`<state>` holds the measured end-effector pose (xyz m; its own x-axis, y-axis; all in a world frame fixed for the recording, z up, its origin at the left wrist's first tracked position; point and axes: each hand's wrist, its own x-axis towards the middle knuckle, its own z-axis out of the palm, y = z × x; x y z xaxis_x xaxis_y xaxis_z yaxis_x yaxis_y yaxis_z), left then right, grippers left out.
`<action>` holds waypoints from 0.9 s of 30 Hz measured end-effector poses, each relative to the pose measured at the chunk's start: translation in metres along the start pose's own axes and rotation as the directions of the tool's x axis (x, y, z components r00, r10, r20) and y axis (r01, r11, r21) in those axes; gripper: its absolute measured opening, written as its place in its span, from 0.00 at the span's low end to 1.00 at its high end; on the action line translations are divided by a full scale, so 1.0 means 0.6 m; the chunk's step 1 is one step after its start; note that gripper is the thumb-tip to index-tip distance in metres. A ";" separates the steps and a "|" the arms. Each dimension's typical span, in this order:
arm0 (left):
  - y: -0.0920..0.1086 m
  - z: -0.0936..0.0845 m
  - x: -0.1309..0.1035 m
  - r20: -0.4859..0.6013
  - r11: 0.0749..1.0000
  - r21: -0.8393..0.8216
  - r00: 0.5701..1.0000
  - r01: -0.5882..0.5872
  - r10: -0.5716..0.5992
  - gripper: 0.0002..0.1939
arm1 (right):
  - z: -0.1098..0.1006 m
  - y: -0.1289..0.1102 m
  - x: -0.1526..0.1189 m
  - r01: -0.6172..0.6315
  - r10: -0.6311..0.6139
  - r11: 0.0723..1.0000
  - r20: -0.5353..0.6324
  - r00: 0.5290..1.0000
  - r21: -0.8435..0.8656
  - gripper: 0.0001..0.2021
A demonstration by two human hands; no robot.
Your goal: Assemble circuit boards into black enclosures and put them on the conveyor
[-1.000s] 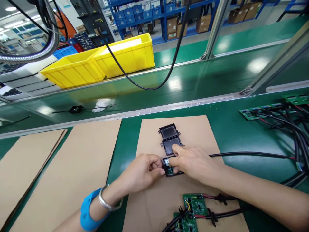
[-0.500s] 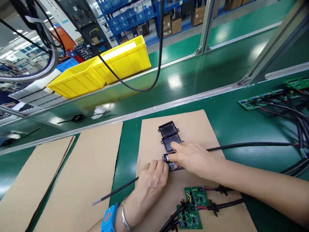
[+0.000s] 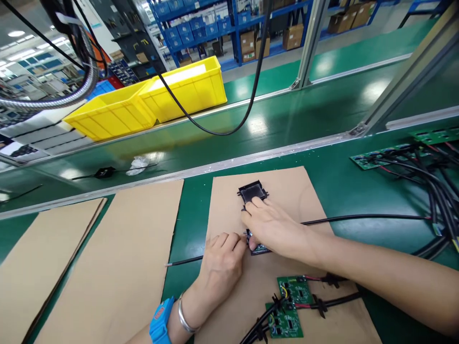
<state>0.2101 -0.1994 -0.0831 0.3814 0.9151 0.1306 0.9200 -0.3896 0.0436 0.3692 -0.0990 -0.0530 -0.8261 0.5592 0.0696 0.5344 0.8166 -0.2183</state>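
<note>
My left hand (image 3: 223, 260) is closed around a black cable (image 3: 187, 261), whose stripped end sticks out to the left. Its fingertips are at the left side of a black plastic case (image 3: 261, 250) with a small circuit board inside. From the right, my right hand (image 3: 274, 222) reaches over the case, thumb low by the board and fingers bent over the far edge of the middle black part, which they mostly cover. Just beyond those fingers lies a shallow black cover (image 3: 252, 191). Nearer me are green circuit boards (image 3: 287, 322) with black cables attached.
Cardboard sheets (image 3: 125, 248) lie on the green table (image 3: 340, 184), one under the work. A tangle of black cables (image 3: 428, 174) with green boards is at the right. Yellow bins (image 3: 186, 91) stand beyond the metal rail, and a black cable (image 3: 218, 132) hangs in front of them.
My right hand's fingers have moved away from me, from the case with the board onto the middle black part. The cable's free end has drawn in toward my left hand.
</note>
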 end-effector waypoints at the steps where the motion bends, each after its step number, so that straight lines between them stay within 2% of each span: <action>1: -0.002 -0.004 0.003 0.020 1.000 -0.020 1.000 -0.006 0.006 0.12 | 0.008 0.001 -0.004 -0.019 0.019 1.000 -0.023 1.000 -0.005 0.08; 3: -0.006 -0.018 0.009 0.069 0.998 -0.064 0.998 0.001 0.003 0.11 | 0.011 0.006 -0.019 -0.025 0.025 1.000 -0.043 0.999 0.010 0.13; 6: -0.004 -0.047 0.018 0.083 0.992 -0.126 0.996 -0.004 0.015 0.10 | -0.009 0.018 -0.056 -0.003 0.009 0.995 -0.063 0.998 0.096 0.18; 9: 0.008 -0.061 0.023 0.081 0.956 -0.225 0.974 -0.190 0.213 0.13 | -0.031 0.028 -0.092 -0.034 0.044 0.984 -0.054 0.998 0.175 0.21; 11: 0.016 -0.053 0.026 0.082 0.914 -0.256 0.935 -0.316 0.346 0.15 | -0.032 0.032 -0.104 -0.064 0.067 0.980 -0.011 0.998 0.190 0.23; 12: 0.018 -0.045 0.027 0.072 0.904 -0.247 0.924 -0.348 0.375 0.17 | -0.029 0.034 -0.107 -0.070 0.070 0.979 0.007 0.998 0.194 0.23; 15: 0.016 -0.018 0.033 0.020 0.910 -0.183 0.924 -0.372 0.382 0.22 | -0.016 0.038 -0.103 -0.070 0.069 0.977 0.008 0.998 0.202 0.23; 17: 0.008 -0.008 0.037 -0.015 0.905 -0.179 0.921 -0.386 0.390 0.19 | -0.011 0.040 -0.097 -0.072 0.072 0.974 0.008 0.997 0.214 0.23; 21: -0.012 -0.016 0.051 -0.031 0.867 -0.259 0.901 -0.425 0.432 0.10 | -0.014 0.039 -0.090 -0.079 0.072 0.969 0.041 0.997 0.234 0.22; 27: -0.025 -0.032 0.067 -0.018 0.815 -0.322 0.864 -0.481 0.503 0.11 | -0.023 0.037 -0.089 -0.099 0.080 0.961 0.081 0.993 0.258 0.22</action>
<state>0.2100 -0.1588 -0.0595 0.7906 0.5931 0.1522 0.5375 -0.7913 0.2916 0.4278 -0.1090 -0.0483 -0.7924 0.6094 -0.0277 0.5491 0.6927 -0.4677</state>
